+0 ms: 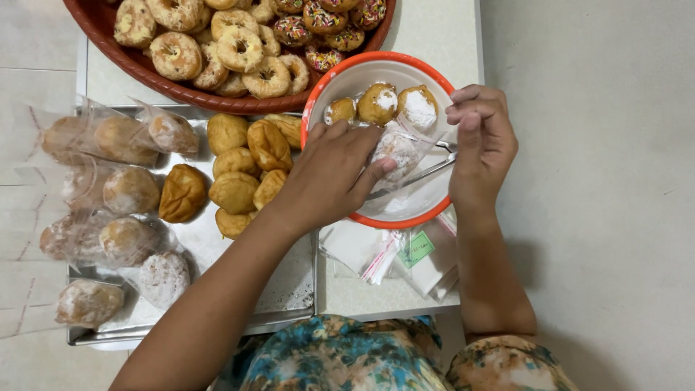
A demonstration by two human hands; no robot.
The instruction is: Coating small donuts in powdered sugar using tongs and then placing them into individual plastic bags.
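Head view, bowl: a white bowl with orange rim (340, 78) stood on the table (434, 29) near its right edge, just beside the big red basket of ring doughnuts (108, 43).
Head view, thing in hand: a sugared bun in a thin clear bag (397, 150) lay inside the bowl, between both hands; the bag's mouth seemed to point to the right.
Left hand: the left hand (329, 177) came from the lower left, fingers closed on the bun and bag.
Right hand: the right hand (481, 141) was at the bowl's right rim, fingertips pinched together on the bag's edge.
Nearer hand: the left one, it covered the bun.
Tongs: metal tongs (420, 174) lay in the bowl under the bag.
Rest: three sugared buns (380, 103) sat at the bowl's far side; plain buns (246, 163) and bagged buns (116, 188) lay on the metal tray (289, 289) at the left; empty bags (405, 253) at the near edge.
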